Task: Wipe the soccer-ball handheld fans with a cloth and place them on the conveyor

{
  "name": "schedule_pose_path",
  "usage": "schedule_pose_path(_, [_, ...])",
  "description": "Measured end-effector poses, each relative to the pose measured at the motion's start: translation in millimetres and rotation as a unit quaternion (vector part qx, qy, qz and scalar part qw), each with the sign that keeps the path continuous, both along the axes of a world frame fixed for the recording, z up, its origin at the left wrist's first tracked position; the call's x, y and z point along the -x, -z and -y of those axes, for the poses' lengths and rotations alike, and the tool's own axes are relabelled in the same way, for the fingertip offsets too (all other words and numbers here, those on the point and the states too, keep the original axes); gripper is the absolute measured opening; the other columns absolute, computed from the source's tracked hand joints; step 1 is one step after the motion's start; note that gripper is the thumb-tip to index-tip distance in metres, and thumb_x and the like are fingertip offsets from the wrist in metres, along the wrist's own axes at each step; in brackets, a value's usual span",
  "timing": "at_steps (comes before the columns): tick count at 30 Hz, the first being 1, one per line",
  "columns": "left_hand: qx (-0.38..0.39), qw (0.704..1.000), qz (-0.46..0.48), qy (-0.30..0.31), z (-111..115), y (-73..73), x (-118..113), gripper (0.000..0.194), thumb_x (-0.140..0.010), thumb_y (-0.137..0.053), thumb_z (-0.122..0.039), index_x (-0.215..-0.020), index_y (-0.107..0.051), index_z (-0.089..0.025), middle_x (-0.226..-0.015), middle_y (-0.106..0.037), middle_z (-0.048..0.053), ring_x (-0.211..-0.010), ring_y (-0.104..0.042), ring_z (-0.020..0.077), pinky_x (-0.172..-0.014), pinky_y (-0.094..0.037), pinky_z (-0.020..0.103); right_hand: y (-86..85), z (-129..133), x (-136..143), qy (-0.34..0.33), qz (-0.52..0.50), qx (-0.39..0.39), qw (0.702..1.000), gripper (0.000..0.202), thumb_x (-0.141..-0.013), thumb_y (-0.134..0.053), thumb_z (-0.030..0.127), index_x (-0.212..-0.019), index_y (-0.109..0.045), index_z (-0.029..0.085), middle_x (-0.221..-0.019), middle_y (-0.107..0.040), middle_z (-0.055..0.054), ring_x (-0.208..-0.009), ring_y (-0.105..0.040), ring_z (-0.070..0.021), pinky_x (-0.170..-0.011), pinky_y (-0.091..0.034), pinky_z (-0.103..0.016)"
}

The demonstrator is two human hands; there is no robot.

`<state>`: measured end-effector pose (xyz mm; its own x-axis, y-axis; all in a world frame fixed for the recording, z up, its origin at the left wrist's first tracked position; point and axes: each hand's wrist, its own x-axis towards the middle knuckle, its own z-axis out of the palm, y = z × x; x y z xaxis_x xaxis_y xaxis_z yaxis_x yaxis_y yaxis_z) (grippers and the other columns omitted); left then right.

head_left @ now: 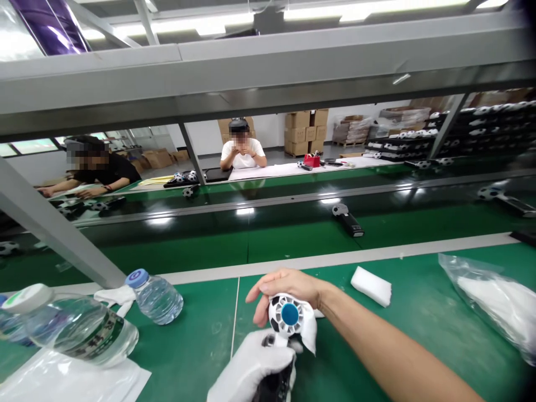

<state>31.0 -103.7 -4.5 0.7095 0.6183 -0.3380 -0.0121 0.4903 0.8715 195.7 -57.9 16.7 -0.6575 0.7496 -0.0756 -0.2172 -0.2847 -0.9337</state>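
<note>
A small hand-held fan (286,316) with a black-and-white football-patterned head and a blue centre is held over the green table near the front edge. My left hand (247,369), in a white glove, grips its black handle from below. My bare right hand (285,287) is cupped over the top of the fan head and presses a white cloth (309,329) against its right side. The lower part of the handle is hidden behind my glove.
Two clear water bottles (156,297) (69,322) lie at the left on the green table (196,346), by a plastic sheet (75,379). A white sponge block (371,286) and a clear bag (494,301) lie right. Another fan (347,219) rides the conveyor. Two people sit beyond.
</note>
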Motion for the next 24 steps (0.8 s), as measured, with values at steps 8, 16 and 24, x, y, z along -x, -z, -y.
schedule_pose_path(8, [0.320, 0.938, 0.103, -0.084, 3.2, 7.7, 1.1, 0.029, -0.079, -0.054, -0.032, -0.072, -0.061, -0.005, -0.065, -0.059, 0.007, -0.045, -0.053, 0.0106, -0.043, -0.038, 0.019, 14.8, 27.4, 37.0, 0.397, -0.085, -0.082, 0.910, 0.032, -0.088, -0.045, 0.037, -0.108, -0.057, 0.014, -0.091, -0.069, -0.011, -0.090, -0.063, -0.0236, -0.087, -0.044, -0.041])
schedule_pose_path(16, [0.264, 0.957, 0.099, -0.074, 2.2, 14.2, -8.8, 0.038, -0.085, -0.044, -0.041, -0.068, -0.056, -0.010, -0.058, -0.054, 0.004, -0.039, -0.051, 0.0112, -0.038, -0.037, 0.019, 11.7, 26.8, 36.1, 0.420, 0.135, -0.230, 0.868, 0.032, -0.091, -0.038, 0.034, -0.113, -0.056, 0.020, -0.095, -0.068, -0.006, -0.090, -0.061, -0.0194, -0.084, -0.045, -0.034])
schedule_pose_path(24, [0.204, 0.973, 0.079, -0.074, 4.4, 9.9, -10.9, 0.026, -0.084, -0.048, -0.037, -0.077, -0.055, -0.013, -0.058, -0.054, 0.002, -0.038, -0.048, 0.0095, -0.041, -0.037, 0.021, 20.4, -0.5, 12.9, 0.379, -0.101, 0.101, 0.914, 0.030, -0.079, -0.057, 0.031, -0.102, -0.050, 0.013, -0.090, -0.067, -0.013, -0.069, -0.066, -0.0207, -0.056, -0.050, -0.030])
